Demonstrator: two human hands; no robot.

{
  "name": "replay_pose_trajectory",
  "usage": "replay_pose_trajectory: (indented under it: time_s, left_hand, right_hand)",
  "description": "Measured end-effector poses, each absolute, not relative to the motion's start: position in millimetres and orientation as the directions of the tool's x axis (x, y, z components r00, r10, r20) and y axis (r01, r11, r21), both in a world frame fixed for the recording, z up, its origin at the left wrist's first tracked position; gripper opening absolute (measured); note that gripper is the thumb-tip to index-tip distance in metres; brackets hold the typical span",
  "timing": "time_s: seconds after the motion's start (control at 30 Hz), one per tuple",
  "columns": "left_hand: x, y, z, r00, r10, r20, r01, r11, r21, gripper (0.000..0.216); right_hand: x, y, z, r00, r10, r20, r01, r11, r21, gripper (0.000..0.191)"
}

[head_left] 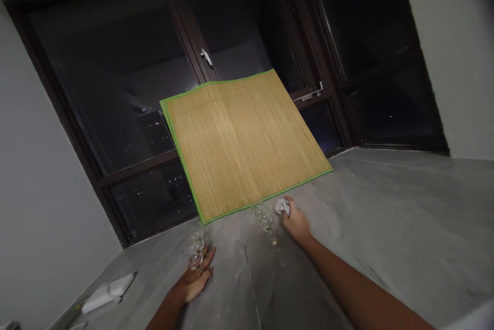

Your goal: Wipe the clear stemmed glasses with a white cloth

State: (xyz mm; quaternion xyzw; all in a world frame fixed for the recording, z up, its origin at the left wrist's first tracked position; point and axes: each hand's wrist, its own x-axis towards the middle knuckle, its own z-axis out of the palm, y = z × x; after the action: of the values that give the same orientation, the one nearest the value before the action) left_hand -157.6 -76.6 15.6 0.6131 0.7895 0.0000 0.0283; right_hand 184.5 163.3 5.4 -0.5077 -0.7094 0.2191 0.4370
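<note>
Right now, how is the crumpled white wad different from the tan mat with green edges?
The crumpled white wad is bunched up, while the tan mat with green edges is spread out. The wad is small; the mat is much bigger. The wad is in the right hand, but the mat stands in front of the dark window.

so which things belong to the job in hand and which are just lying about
Seemingly in use:
white wad, in the right hand
clear glassware, at the left hand
stemmed glassware, beside the right hand

Likely lying about:
green-edged mat
white bundle, lower left
</note>
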Motion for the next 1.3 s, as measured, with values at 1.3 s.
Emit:
replay_pose_trajectory:
  time_s: [1.3]
  left_hand:
    - [-143, -118, 23, -0.32, 0.945, -0.066, 0.944, 0.324, 0.055, 0.066]
  right_hand:
    - [186, 158, 9, -0.139, 0.917, 0.373, 0.567, 0.383, -0.729, 0.048]
